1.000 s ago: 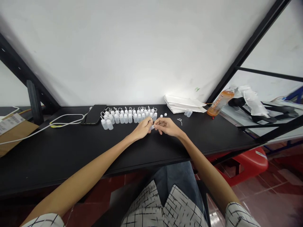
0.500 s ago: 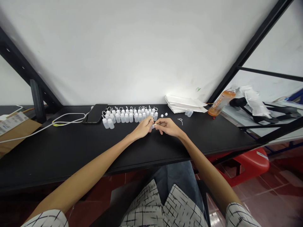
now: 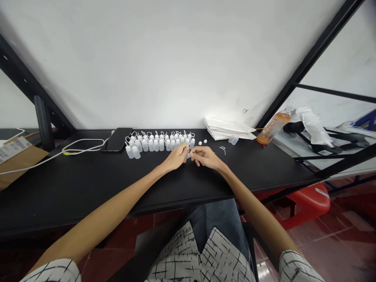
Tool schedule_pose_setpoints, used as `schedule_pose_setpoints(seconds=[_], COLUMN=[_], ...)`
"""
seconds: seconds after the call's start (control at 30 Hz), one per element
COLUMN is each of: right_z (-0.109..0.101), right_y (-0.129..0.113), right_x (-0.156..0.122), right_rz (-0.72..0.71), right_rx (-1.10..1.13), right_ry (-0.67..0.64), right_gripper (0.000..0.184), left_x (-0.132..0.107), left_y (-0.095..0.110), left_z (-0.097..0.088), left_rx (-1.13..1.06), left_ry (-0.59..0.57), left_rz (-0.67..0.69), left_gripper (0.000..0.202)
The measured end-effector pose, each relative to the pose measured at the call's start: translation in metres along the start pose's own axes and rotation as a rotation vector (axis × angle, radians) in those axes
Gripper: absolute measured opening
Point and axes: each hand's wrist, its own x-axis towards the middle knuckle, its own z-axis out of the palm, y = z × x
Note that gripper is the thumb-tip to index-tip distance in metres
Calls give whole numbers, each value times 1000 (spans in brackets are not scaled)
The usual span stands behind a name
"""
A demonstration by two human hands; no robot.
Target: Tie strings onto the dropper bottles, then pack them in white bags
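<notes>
My left hand (image 3: 177, 157) and my right hand (image 3: 205, 156) meet over the black table (image 3: 88, 184), fingers pinched together on one small white squeeze bottle (image 3: 187, 156) between them. Just behind my hands stand two rows of several small white bottles (image 3: 155, 143) with thin looped caps. Two loose white caps (image 3: 202, 142) and a thin white loop (image 3: 222, 149) lie to the right of the rows.
A black phone (image 3: 116, 140) with a white cable (image 3: 70, 150) lies left of the bottles. A stack of white sheets (image 3: 226, 129) and an orange drink bottle (image 3: 272, 127) sit at the back right. A cardboard box (image 3: 13, 158) is far left; a red stool (image 3: 305, 201) stands below right.
My hands stay pinched on the small bottle with only slight finger movement. The view has shifted a little.
</notes>
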Motion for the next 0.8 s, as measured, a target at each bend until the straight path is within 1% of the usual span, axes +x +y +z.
schedule_pose_setpoints(seconds=[0.07, 0.17, 0.23, 0.3, 0.4, 0.5, 0.67, 0.8], right_z=[0, -1, -1, 0, 0, 0, -1, -1], right_y=[-2, -4, -5, -5, -5, -6, -7, -6], right_x=[-1, -2, -2, -2, -2, -2, -3, -3], right_rz=[12, 43, 61, 53, 16, 13, 24, 41], right_rx=[19, 23, 17, 11, 32, 86, 129, 118], right_ry=[-22, -53, -51, -25, 12, -8, -56, -73], right_gripper=[41, 45, 47, 48, 42, 38, 36, 39], left_x=[-2, -6, -7, -7, -5, -5, -9, -12], left_y=[2, 8, 12, 12, 11, 11, 18, 22], left_z=[0, -1, -1, -2, -2, -3, -4, -3], left_rx=[55, 225, 272, 232, 143, 158, 410, 586], left_ry=[-2, -4, 0, 21, 41, 22, 8, 1], left_rz=[9, 44, 60, 60, 40, 23, 62, 100], left_gripper=[28, 23, 21, 23, 27, 25, 22, 20])
